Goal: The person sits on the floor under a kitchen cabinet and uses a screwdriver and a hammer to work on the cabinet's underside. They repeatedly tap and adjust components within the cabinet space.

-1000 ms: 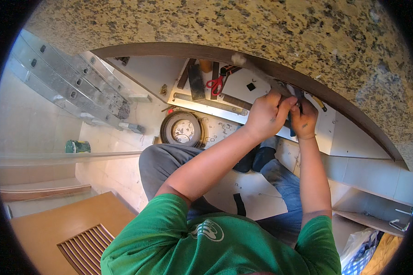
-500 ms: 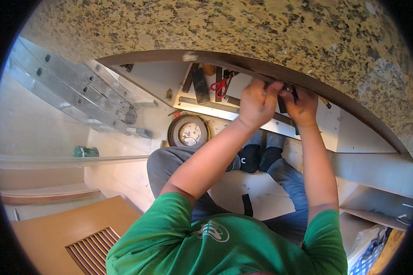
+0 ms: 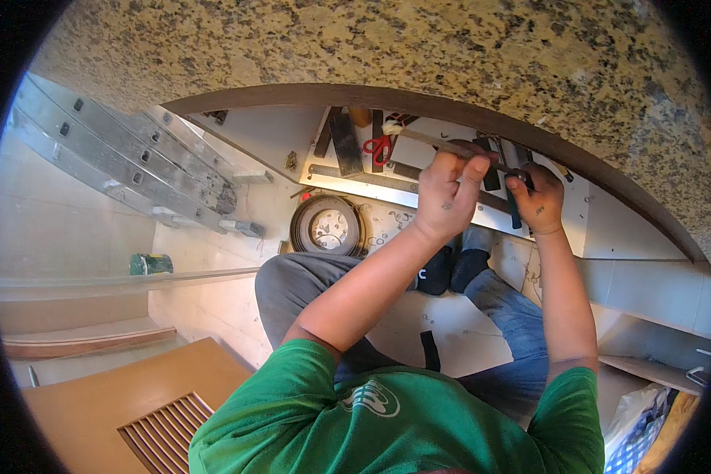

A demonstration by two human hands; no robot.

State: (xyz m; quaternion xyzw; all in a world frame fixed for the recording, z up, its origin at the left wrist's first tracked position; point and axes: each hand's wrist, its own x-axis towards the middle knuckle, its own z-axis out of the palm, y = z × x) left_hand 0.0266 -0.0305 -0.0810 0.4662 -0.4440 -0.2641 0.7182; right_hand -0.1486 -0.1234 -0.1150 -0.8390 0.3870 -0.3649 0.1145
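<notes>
Left hand (image 3: 444,193) pinched a thin rod (image 3: 450,148), its long axis running left-right under the counter edge; right hand (image 3: 539,205) gripped a dark tool (image 3: 513,207) just beside its right end.

A home under renovation, kitchen area by the look of it. At twelve o'clock, a speckled granite countertop (image 3: 419,47) with a dark wooden edge strip (image 3: 450,107) curving under it. At ten o'clock, a folded aluminium ladder (image 3: 118,158) laid on pale floor tiles. Near centre, a white board (image 3: 545,213) strewn with hand tools, red-handled scissors (image 3: 379,146) among them, and a coiled roll of edging (image 3: 328,225) just beside. At nine o'clock, a small green tin (image 3: 150,263). At seven o'clock, a brown wooden panel with a slatted vent (image 3: 166,426).
</notes>
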